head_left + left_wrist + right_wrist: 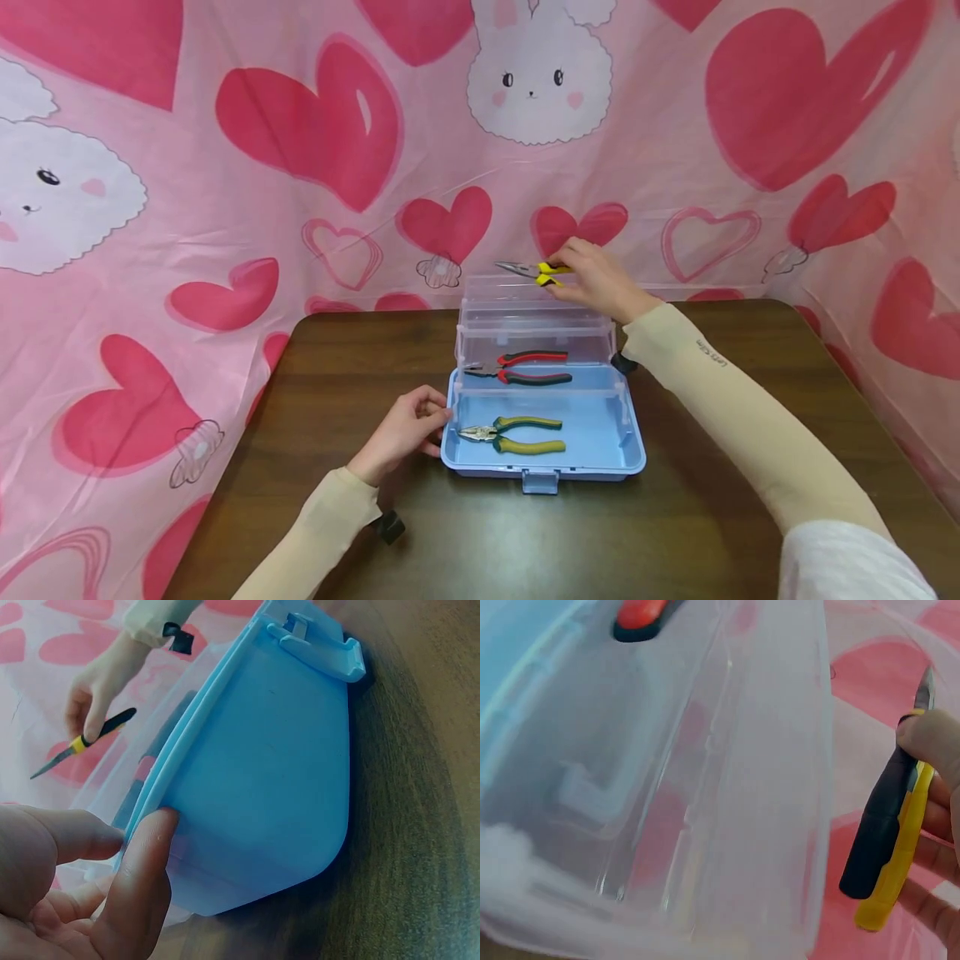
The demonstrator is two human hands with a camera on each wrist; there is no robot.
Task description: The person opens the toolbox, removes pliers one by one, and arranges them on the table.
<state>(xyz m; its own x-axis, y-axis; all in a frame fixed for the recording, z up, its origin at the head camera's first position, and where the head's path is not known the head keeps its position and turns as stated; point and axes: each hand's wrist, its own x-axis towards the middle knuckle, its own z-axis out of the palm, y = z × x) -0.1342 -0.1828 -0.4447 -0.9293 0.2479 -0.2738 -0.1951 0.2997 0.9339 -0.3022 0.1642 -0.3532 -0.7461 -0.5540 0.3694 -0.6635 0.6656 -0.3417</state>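
My right hand (pixel 597 282) grips long-nose pliers (pixel 523 270) with yellow and black handles, above the back of a blue toolbox (pixel 596 429). In the right wrist view the handles of the long-nose pliers (pixel 885 832) lie against the fingers and thumb. My left hand (pixel 402 429) pinches the toolbox's left rim, its thumb and fingers on either side of the wall, as the left wrist view shows. Combination pliers with green and yellow handles (pixel 528 447) lie in the blue base. Behind them, pliers with red and black handles (pixel 534 379) lie in a clear tray.
The toolbox's clear stepped trays (pixel 480 333) stand raised at its back. A blue latch (pixel 540 482) hangs at the front. Brown wooden tabletop (pixel 360 358) surrounds the box, and a pink heart-patterned cloth (pixel 420 142) hangs behind the table.
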